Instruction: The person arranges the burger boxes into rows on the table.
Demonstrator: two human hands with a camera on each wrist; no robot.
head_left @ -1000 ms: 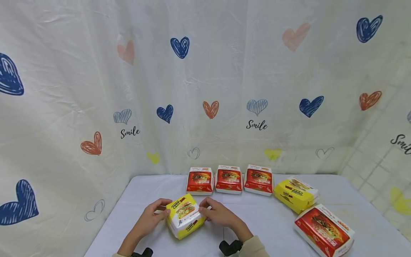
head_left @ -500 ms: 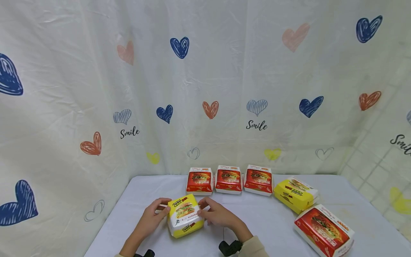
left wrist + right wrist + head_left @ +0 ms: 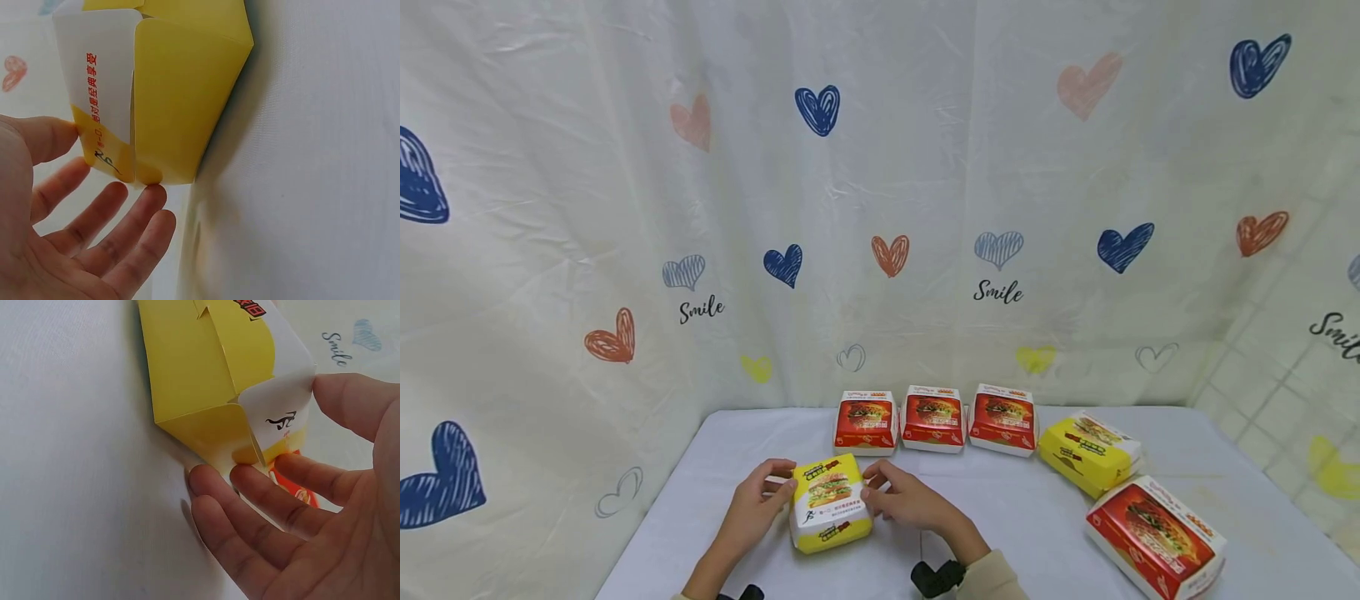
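Observation:
A yellow and white burger box (image 3: 829,504) with a burger printed on its lid sits on the cloth in front of me, between my two hands. My left hand (image 3: 751,507) holds its left side, thumb at the lid's edge and fingertips against the side wall. From the right, my right hand (image 3: 913,502) holds the opposite side in the same way. The left wrist view shows the yellow box wall (image 3: 181,94) with several fingertips at its edge. In the right wrist view, the thumb (image 3: 350,400) meets the lid's corner. The box's far side is hidden there.
Three red burger boxes stand in a row at the back, the left one (image 3: 865,423) just behind the held box. To the right lie another yellow box (image 3: 1090,454) and a larger-looking red box (image 3: 1156,537). A heart-printed curtain (image 3: 925,167) hangs behind the white-covered table (image 3: 992,517).
Between my hands the yellow box has turned slightly clockwise, so its front edge now faces me more squarely. My hands have shifted only a little. The other boxes stay put.

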